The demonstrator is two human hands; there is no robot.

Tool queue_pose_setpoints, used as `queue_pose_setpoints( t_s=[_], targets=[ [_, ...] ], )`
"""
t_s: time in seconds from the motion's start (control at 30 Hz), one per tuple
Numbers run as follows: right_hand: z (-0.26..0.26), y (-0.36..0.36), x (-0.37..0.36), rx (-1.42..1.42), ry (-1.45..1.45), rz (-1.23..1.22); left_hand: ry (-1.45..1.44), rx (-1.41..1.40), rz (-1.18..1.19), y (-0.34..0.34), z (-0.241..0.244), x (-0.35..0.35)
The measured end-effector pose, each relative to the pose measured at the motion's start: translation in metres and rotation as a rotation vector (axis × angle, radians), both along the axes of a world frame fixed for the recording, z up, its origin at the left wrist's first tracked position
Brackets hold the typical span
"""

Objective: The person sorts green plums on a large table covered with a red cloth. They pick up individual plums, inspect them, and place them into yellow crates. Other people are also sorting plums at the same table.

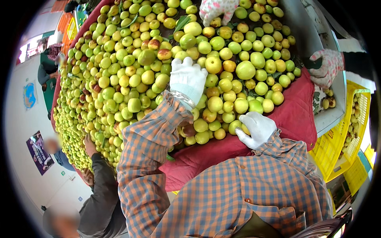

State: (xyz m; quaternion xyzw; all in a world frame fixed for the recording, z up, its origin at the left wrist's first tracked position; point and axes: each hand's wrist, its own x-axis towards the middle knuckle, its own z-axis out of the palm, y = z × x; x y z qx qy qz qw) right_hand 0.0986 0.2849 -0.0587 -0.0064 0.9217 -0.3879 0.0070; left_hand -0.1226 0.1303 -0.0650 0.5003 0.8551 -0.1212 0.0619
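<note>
A deep heap of green and yellowish jujubes (125,80), some with brown-red patches, spreads before me. My left hand (188,78), in a white knit glove, reaches into the middle of the heap. Its back faces up and the fingers curl down over the fruit, so whatever is under them is hidden. Near the front edge my right hand (258,131), also white-gloved, has thumb and fingers around a jujube (246,129), which is partly covered by the glove.
Red quilted cloth (205,160) lines the table's edge. Opposite, another person's floral-gloved hands (218,10) work at the heap and by a metal chute (330,114). Yellow plastic crates (333,151) stand at right, one holding fruit. At left a co-worker's dark sleeve (102,190) reaches in.
</note>
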Motion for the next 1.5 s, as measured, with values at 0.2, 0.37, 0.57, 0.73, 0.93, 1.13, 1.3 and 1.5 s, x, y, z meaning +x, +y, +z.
queue_pose_setpoints(
  t_s=[0.2, 0.37, 0.57, 0.73, 0.93, 1.13, 1.3, 1.5],
  targets=[
    [-0.003, -0.001, 0.001, -0.006, 0.009, -0.013, -0.205, 0.004, 0.143, -0.006, 0.032, 0.004],
    [-0.002, 0.000, 0.000, 0.006, -0.013, -0.026, -1.591, 1.034, 0.830, -0.021, 0.054, -0.015],
    [-0.002, -0.002, 0.000, -0.014, 0.065, -0.044, -2.199, 1.389, 0.856, -0.018, 0.054, 0.001],
    [-0.002, -0.001, 0.001, 0.018, 0.029, -0.015, -2.340, 1.443, 0.861, -0.012, 0.054, 0.007],
    [0.000, -0.001, 0.002, -0.011, 0.037, -0.042, -2.293, 1.439, 0.648, -0.010, 0.047, 0.012],
    [-0.003, 0.000, 0.002, 0.010, -0.004, -0.031, -2.352, 1.481, 0.613, -0.005, 0.045, 0.017],
    [-0.001, -0.001, 0.002, 0.005, 0.007, -0.037, -2.137, 1.427, 0.676, -0.010, 0.050, 0.016],
    [-0.001, 0.001, 0.004, 0.006, -0.045, 0.003, -0.664, 0.771, 0.453, -0.049, 0.065, 0.030]
  ],
)
